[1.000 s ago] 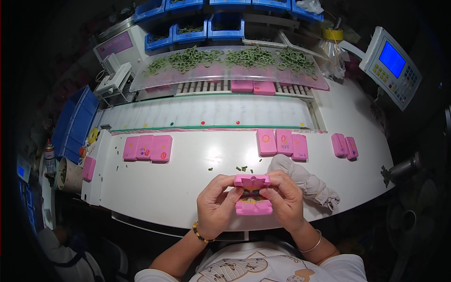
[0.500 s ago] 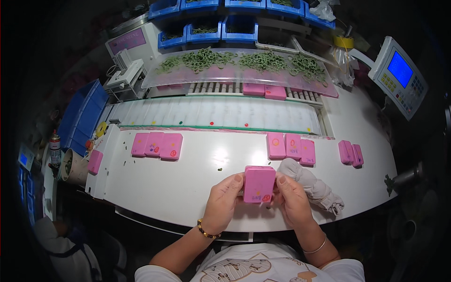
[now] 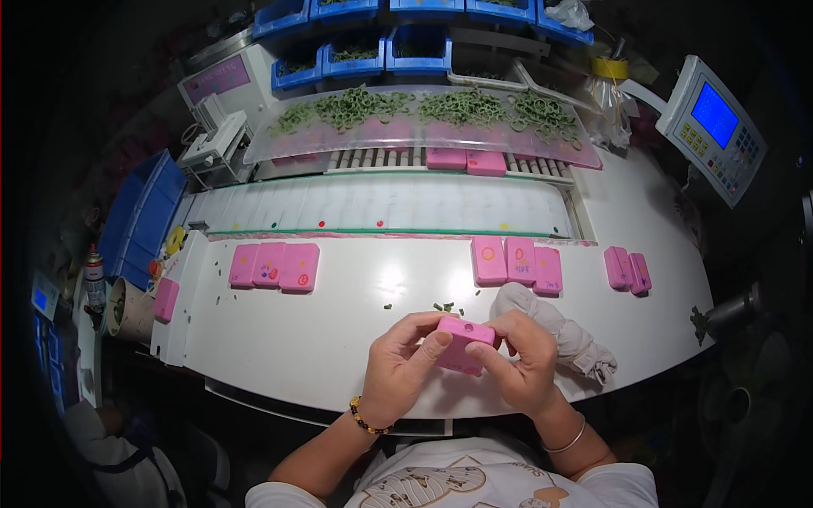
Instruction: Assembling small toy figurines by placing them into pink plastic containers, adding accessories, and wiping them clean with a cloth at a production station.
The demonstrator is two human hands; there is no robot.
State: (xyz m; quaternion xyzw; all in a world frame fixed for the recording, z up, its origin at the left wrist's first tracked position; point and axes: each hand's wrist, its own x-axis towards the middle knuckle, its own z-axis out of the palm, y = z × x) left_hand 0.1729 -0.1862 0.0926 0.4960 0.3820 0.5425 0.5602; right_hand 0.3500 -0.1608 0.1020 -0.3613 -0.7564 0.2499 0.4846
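Observation:
Between my two hands I hold a pink rubber mould (image 3: pixel 457 354), tipped so that the end with a round hole faces up. My left hand (image 3: pixel 400 368) grips one side, its thumb on the face. My right hand (image 3: pixel 527 368) closes on the other side, its thumb also on the face. Just beyond the mould, several small green bits (image 3: pixel 444 306) lie on the white table (image 3: pixel 373 275). Against my right wrist side rests a rolled, knotted pale cloth (image 3: pixel 546 322). Three pink moulds (image 3: pixel 518 261) lie beyond the cloth, and three others (image 3: pixel 292 267) lie to the left.
Two more moulds (image 3: pixel 622 269) lie at the right. A white segmented belt (image 3: pixel 381 203) crosses behind, below a clear tray (image 3: pixel 262 151) heaped with green rings (image 3: pixel 461 108). A control panel (image 3: pixel 714 114) overhangs the right; a blue crate (image 3: pixel 140 216) stands left.
The mould has tipped, bringing its holed end up, and my thumbs have moved onto its face. More green bits show beyond it. Coloured dots on the belt have shifted left. The view has shifted slightly.

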